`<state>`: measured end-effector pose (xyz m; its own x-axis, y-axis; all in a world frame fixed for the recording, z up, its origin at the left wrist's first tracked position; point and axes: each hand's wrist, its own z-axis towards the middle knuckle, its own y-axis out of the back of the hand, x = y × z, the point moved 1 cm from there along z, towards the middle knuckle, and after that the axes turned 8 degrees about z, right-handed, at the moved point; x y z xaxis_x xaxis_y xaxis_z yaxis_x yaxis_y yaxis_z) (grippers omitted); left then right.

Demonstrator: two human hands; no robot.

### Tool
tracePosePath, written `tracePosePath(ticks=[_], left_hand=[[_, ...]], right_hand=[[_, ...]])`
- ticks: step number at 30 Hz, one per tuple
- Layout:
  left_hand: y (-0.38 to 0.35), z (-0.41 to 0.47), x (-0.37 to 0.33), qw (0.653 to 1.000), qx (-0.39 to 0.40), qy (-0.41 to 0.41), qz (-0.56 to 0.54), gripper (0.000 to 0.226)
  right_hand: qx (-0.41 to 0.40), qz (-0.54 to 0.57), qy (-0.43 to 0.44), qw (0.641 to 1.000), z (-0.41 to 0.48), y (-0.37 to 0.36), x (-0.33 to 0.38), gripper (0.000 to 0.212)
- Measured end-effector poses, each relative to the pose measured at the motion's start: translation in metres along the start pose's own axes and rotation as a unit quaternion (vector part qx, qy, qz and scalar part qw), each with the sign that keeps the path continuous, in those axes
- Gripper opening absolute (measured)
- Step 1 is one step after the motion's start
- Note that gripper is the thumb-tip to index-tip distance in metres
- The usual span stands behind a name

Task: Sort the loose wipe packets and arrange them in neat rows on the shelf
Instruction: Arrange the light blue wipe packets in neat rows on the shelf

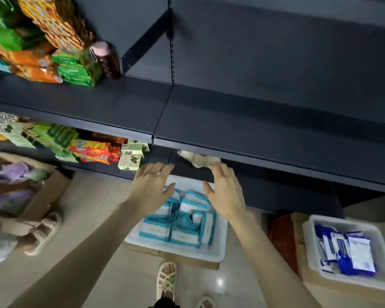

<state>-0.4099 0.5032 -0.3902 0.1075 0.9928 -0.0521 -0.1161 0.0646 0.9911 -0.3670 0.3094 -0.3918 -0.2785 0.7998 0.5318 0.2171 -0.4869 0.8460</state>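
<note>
The left hand [151,187] and the right hand [226,190] hovered, fingers spread and empty, over the teal wipe packets [182,221] heaped in a white tray [218,252] on the floor. There were two trays; the second tray [382,252], at right, held blue packets [347,252]. The dark shelf [253,121] rose just behind them.

Pale wrapper [197,160] half behind shelf edge [276,165]; print on teal packets [185,234] illegible.

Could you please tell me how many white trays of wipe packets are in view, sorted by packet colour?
Teal-packet tray: 1
Blue-packet tray: 1
Total: 2
</note>
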Motion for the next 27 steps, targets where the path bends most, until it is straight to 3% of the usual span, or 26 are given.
tracePosePath(ticks=[6,12,19,24,27], left_hand=[[-0.13,-0.026,0.039,0.976,0.19,0.082,-0.075,0.048],[-0.253,-0.037,0.079,0.926,0.295,0.182,-0.15,0.05],[-0.355,-0.046,0.089,0.818,0.298,0.402,-0.283,0.071],[-0.393,-0.043,0.082,0.802,0.264,0.466,-0.266,0.081],[-0.409,-0.041,0.076,0.796,0.251,0.499,-0.233,0.087]], right_hand=[[0.138,0.016,-0.09,0.986,0.009,-0.135,-0.042,0.049],[0.165,0.081,-0.222,0.957,0.025,-0.245,-0.085,0.048],[0.12,0.153,-0.351,0.916,0.029,-0.325,-0.131,0.058],[0.026,0.269,-0.42,0.866,0.039,-0.358,-0.15,0.081],[-0.021,0.277,-0.445,0.852,0.044,-0.373,-0.161,0.089]])
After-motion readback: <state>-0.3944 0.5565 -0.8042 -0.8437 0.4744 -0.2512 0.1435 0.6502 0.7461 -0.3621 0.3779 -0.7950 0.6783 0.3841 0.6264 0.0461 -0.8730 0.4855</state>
